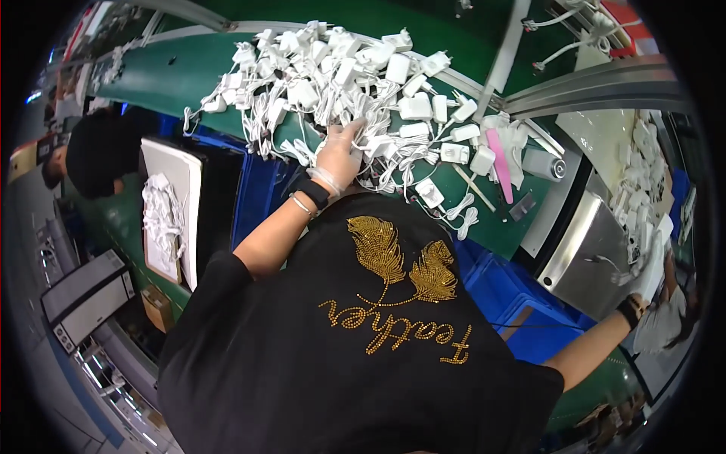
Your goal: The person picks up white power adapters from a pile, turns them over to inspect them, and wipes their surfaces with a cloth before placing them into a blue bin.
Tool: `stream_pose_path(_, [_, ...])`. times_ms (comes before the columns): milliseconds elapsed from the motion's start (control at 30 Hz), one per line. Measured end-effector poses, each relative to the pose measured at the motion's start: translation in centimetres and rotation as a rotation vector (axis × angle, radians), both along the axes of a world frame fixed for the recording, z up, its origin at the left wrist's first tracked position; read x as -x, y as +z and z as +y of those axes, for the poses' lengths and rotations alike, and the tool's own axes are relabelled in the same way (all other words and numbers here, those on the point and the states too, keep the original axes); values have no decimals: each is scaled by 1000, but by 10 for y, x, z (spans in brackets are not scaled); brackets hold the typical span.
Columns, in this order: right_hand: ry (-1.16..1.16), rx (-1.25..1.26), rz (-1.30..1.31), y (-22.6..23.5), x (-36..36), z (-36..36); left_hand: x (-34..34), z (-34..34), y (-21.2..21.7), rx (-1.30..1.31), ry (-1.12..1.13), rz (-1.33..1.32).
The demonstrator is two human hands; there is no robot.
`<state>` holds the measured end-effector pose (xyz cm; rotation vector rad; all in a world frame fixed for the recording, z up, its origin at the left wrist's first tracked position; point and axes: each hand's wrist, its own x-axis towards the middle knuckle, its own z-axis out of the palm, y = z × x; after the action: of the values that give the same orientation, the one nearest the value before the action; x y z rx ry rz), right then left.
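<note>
A large heap of white power adapters (pixel 302 94) with coiled white cables is spread over the green bench. At its near edge, my left hand (pixel 338 159), in a thin pale glove, has its fingers stretched and apart among the cables, touching the heap. No adapter shows clearly in its grasp. Far out to the right, my right hand (pixel 653 274), in a white covering, is beside a second pile of white adapters (pixel 635 200). Its fingers blend into the white things around it, so what it holds, if anything, cannot be made out.
A pink strip (pixel 500 164), a grey cylinder (pixel 543 164) and a thin stick (pixel 475 188) lie right of the heap. Blue bins (pixel 522 303) stand below the bench. A metal-sided box (pixel 586 250) stands before my right arm. On the left are a white-piled tray (pixel 162 257) and a person (pixel 102 155).
</note>
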<state>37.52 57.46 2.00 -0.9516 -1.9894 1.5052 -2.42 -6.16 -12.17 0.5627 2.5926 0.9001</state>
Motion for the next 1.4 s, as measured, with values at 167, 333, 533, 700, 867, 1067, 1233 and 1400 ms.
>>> stream_pose_path(167, [-394,-819,-766,-20,41,48,-7,-4,13,102,-42,83])
stream_pose_path(333, [-657,-759,-853,-48,47,42,-13,-1,47,131,-150,396])
stream_pose_path(533, [203,-605,-232,-55,237,-274,-19,21,33,242,-418,440])
stream_pose_path(700, [697,-806,-111,-115,360,-400,-1,27,4,350,-614,404])
stream_pose_path(867, [765,-856,-483,-119,385,-417,23,9,63,-280,-446,192])
stream_pose_path(1067, [751,-642,-81,-63,347,-422,46,5,112,-890,206,-759])
stream_pose_path(1233, [778,-749,111,-19,336,-431,18,39,109,-718,3,-851])
stream_pose_path(1400, [487,-199,122,-19,319,-450,6,52,108,-1095,68,-965])
